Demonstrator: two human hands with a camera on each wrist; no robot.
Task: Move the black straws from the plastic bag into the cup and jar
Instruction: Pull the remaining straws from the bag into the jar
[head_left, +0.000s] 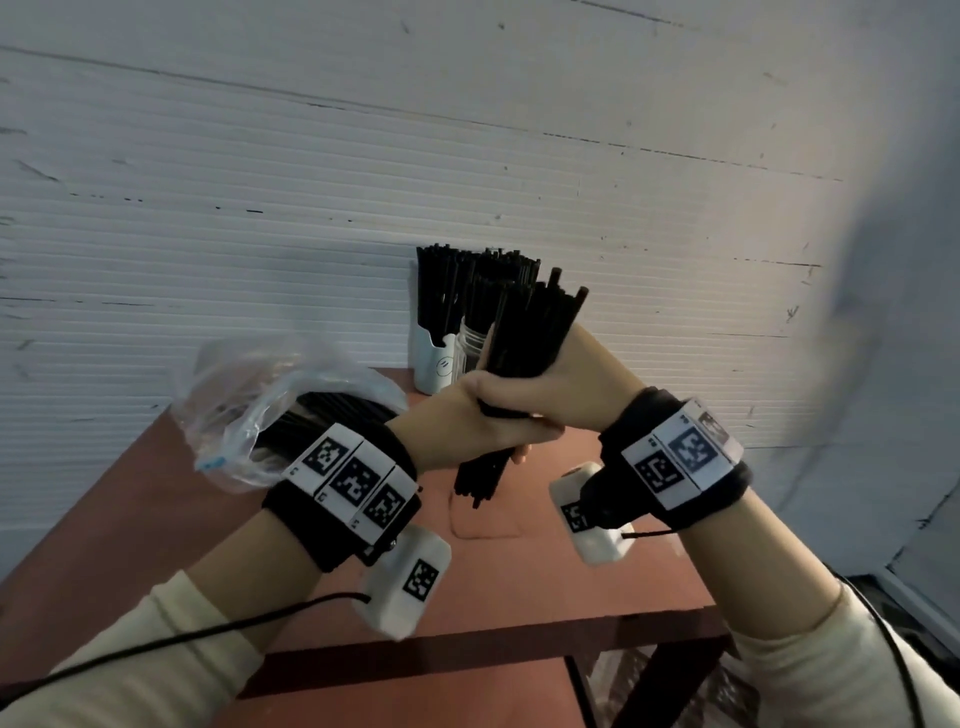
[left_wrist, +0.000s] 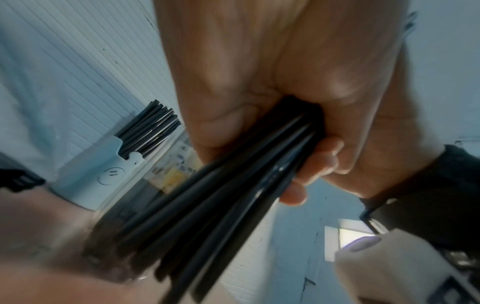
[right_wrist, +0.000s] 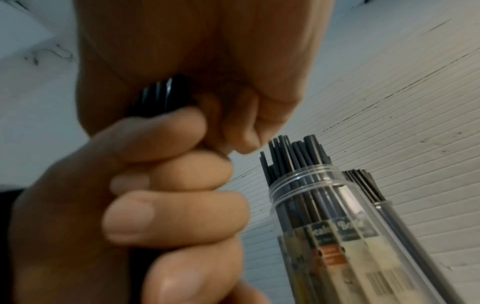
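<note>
A thick bundle of black straws (head_left: 524, 343) was held upright above the reddish-brown bench (head_left: 519, 582), its top ends fanning slightly up and to the right and its lower ends sticking out below the two hands. The right hand (head_left: 561, 395) had its fingers (right_wrist: 179, 214) curled tightly round the middle of the bundle, and the left hand (head_left: 457, 421) was wrapped round the same bundle just below and against the right, so both hands gripped it together. In the left wrist view the straws (left_wrist: 207, 216) ran out of the closed fist toward the camera, blurred.

Just behind the held bundle, at the far edge of the bench against the wall, stood a white cup (head_left: 434, 364) with a small face mark, packed with upright black straws. Right beside it, on its right, stood a clear plastic jar (right_wrist: 337, 226) with a printed label and barcode, also holding upright straws that rose above its threaded rim. Cup and jar looked close enough to touch, though I could not tell for sure.

To the left, a crumpled clear plastic bag (head_left: 244, 415) lay on the bench with more black straws inside, partly hidden by the left wrist band (head_left: 353, 478).

A pale ribbed wall (head_left: 363, 156) rose behind everything.
</note>
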